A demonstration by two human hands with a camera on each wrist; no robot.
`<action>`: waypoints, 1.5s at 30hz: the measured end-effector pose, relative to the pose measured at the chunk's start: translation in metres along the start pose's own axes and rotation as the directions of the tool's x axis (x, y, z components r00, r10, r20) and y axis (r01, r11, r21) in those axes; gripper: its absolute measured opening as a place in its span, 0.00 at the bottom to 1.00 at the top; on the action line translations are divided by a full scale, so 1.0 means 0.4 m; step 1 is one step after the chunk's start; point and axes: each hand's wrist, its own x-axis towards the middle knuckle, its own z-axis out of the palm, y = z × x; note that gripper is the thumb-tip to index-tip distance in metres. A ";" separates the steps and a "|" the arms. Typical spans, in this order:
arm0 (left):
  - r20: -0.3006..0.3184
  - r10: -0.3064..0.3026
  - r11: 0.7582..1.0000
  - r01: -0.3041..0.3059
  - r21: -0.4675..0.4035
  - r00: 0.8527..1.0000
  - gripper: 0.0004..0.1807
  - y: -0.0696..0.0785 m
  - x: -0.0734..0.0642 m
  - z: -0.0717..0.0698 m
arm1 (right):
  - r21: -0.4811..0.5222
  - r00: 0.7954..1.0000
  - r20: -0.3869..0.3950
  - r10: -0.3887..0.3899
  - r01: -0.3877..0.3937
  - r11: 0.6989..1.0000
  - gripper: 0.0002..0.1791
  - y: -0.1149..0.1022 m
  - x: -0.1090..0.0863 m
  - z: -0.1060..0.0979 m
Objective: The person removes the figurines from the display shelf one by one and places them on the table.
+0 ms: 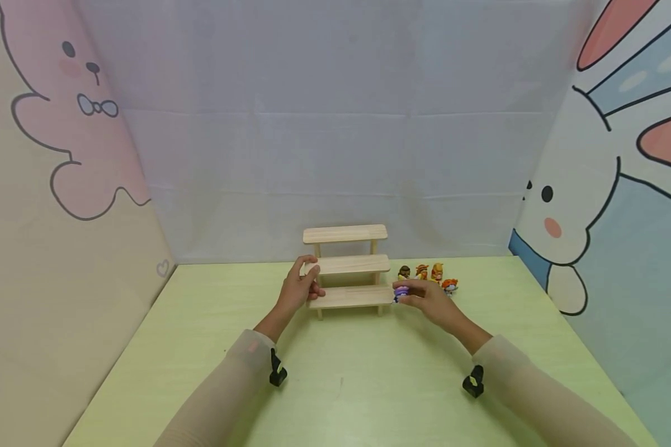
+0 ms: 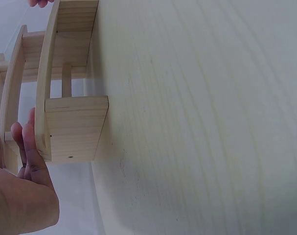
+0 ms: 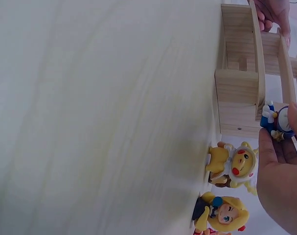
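Observation:
A three-tier wooden display stand (image 1: 349,266) stands at the back of the table. My left hand (image 1: 301,287) grips its left end, with the fingers around the middle and lowest boards. In the left wrist view those fingers (image 2: 34,169) lie against the end of the lowest board. My right hand (image 1: 430,301) pinches a small figurine (image 3: 281,117) between thumb and fingers. It is blue and white with a round face, and its top looks purple (image 1: 401,290) in the head view. The figurine is at the right end of the lowest board.
Several other figurines stand to the right of the stand, among them an orange-haired one (image 1: 450,285), a yellow one with red cheeks (image 3: 241,164) and a blonde one (image 3: 229,214). A white sheet (image 1: 335,155) hangs behind the table (image 1: 335,385); decorated panels flank both sides.

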 end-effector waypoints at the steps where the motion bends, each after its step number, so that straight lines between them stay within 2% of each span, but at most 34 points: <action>1: -0.001 -0.001 1.000 0.001 0.001 1.000 0.19 0.001 -0.001 0.000 | -0.005 1.000 -0.002 -0.001 0.001 1.000 0.23 0.002 -0.002 -0.003; 10: 0.004 0.003 1.000 -0.003 -0.003 1.000 0.21 0.005 -0.002 -0.001 | -0.066 1.000 -0.006 -0.016 0.016 0.998 0.22 0.016 -0.020 -0.019; 13: 0.038 -0.020 1.000 0.020 0.001 0.999 0.22 0.042 -0.019 -0.008 | -0.075 1.000 -0.001 -0.004 0.004 0.997 0.21 0.026 -0.024 -0.021; 17: 0.078 -0.056 0.998 0.056 -0.001 0.995 0.25 0.058 -0.021 -0.018 | -0.082 1.000 0.010 0.023 -0.022 0.996 0.21 0.044 -0.025 -0.020; 20: 0.066 -0.051 0.999 0.052 -0.014 0.997 0.26 0.019 0.000 -0.017 | -0.076 0.999 0.024 0.036 -0.034 0.997 0.21 0.057 -0.025 -0.019; 23: 0.042 -0.038 0.999 0.039 -0.016 0.998 0.25 0.003 0.003 -0.014 | -0.060 0.998 0.048 0.042 -0.039 0.997 0.20 0.066 -0.026 -0.017; 33: 0.007 0.018 1.000 -0.018 -0.003 1.000 0.21 -0.002 0.002 -0.003 | -0.005 0.995 0.094 0.035 -0.034 0.999 0.18 0.070 -0.032 -0.015; 45: 0.023 -0.019 1.000 0.019 -0.016 1.000 0.22 -0.005 0.008 -0.009 | -0.061 0.993 0.103 0.057 -0.051 0.997 0.18 0.074 -0.023 -0.014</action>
